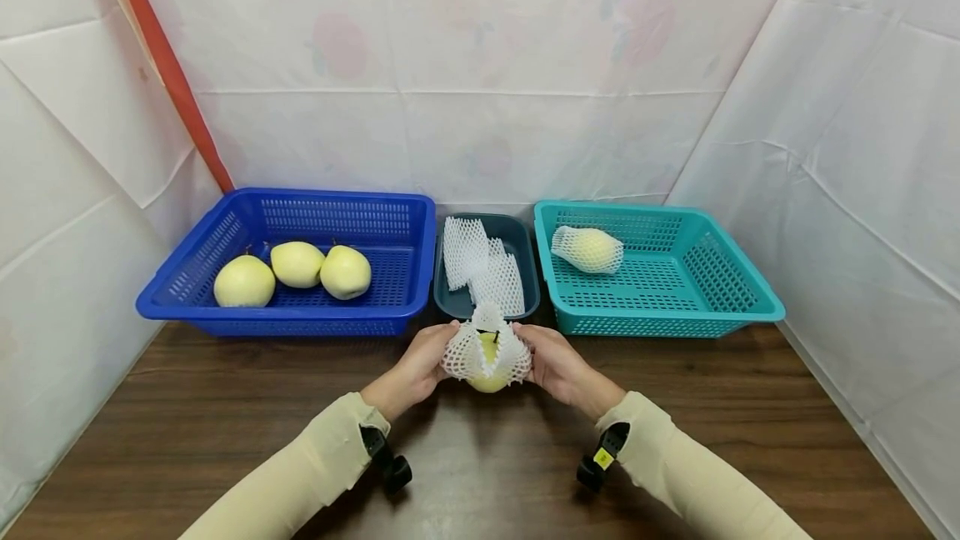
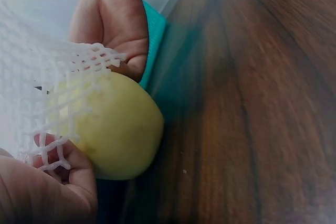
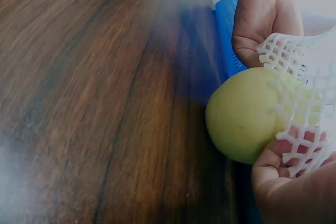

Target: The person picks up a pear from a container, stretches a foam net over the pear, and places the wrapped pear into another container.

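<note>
A pale yellow pear (image 1: 487,383), its dark stem showing, sits partly inside a white foam net (image 1: 513,357) above the front of the small dark tray. My left hand (image 1: 420,363) grips the net's edge on one side, with fingers behind the mesh. On the opposite side my right hand (image 1: 558,365) holds the net the same way, so its mouth is spread wide around the fruit. In the left wrist view the bare lower part of the pear (image 2: 128,129) bulges out of the mesh. From the right wrist, the net's rim (image 3: 286,56) flares away from the pear.
A blue basket (image 1: 375,313) at the left holds three bare pears (image 1: 297,264). Behind my hands, the dark tray (image 1: 527,244) contains more foam nets (image 1: 498,277). At the right, a teal basket (image 1: 660,282) has one netted pear (image 1: 592,250). White sheeting (image 1: 480,65) encloses the wooden table (image 1: 225,432).
</note>
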Demonstrator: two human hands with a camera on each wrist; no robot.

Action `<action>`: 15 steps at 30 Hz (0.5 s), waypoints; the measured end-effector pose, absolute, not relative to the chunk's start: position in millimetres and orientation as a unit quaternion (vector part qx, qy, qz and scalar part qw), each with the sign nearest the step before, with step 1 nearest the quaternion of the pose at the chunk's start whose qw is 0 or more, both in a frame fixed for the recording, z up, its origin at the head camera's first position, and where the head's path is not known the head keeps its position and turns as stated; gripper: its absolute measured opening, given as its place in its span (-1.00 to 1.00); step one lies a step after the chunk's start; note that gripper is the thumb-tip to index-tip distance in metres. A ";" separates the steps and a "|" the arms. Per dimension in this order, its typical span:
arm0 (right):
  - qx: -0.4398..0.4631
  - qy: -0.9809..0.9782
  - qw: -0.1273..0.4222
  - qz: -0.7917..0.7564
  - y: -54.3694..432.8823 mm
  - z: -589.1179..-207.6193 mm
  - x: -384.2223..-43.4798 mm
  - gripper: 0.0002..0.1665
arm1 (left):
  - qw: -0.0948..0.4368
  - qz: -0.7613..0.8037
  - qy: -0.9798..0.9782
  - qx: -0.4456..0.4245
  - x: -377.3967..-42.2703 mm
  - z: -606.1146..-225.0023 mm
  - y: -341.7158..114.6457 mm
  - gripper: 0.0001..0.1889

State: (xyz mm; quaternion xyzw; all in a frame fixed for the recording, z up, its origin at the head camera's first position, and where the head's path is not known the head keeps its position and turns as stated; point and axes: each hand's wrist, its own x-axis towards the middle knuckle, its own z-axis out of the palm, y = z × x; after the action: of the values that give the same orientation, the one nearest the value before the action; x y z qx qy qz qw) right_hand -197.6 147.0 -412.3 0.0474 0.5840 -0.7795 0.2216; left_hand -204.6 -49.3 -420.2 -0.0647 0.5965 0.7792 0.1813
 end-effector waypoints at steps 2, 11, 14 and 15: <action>0.045 0.589 0.226 -0.775 148.1 -416.0 -198.0 -0.61 | 0.185 0.772 0.604 -0.066 -205.1 -424.0 -49.0 -0.63; 0.058 0.640 0.189 -0.742 144.4 -430.9 -195.9 -0.66 | 0.181 0.757 0.624 -0.060 -205.4 -435.6 -46.9 -0.65; 0.066 0.664 0.168 -0.725 142.3 -435.8 -196.1 -0.67 | 0.181 0.748 0.637 -0.055 -206.0 -436.5 -46.4 -0.65; 0.068 0.674 0.161 -0.718 141.7 -437.1 -196.4 -0.67 | 0.180 0.743 0.642 -0.056 -206.4 -436.9 -46.2 -0.65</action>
State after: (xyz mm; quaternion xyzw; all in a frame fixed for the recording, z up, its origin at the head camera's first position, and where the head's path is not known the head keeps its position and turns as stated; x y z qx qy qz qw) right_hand -196.4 141.7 -437.1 0.0677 0.6740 -0.7177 0.1613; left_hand -206.4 -46.2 -436.9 -0.0556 0.6425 0.7428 0.1798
